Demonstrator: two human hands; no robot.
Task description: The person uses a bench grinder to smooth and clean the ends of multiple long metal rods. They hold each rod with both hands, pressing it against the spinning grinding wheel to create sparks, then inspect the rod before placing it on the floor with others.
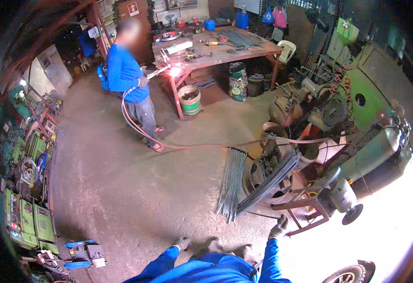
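My left hand (182, 243), in a grey glove, hangs low in front of me over the floor; its fingers are too small to read. My right hand (279, 227), also gloved, reaches forward beside the rusty metal stand (305, 205) that carries a bench grinder (343, 197). A thin dark rod or cord (263, 215) runs up to its fingers; whether they grip it I cannot tell. Just ahead lie two bundles of long thin metal rods: one on the floor (231, 181), the other (270, 181) leaning across round metal parts.
A co-worker (127, 75) in blue holds a torch (157, 72) with a bright flame at the red worktable (225, 54). Its hose (192, 147) crosses the floor to the right. A gas cylinder (376, 151), scrap, a wheel (345, 275) and green machines (27, 217) line the sides.
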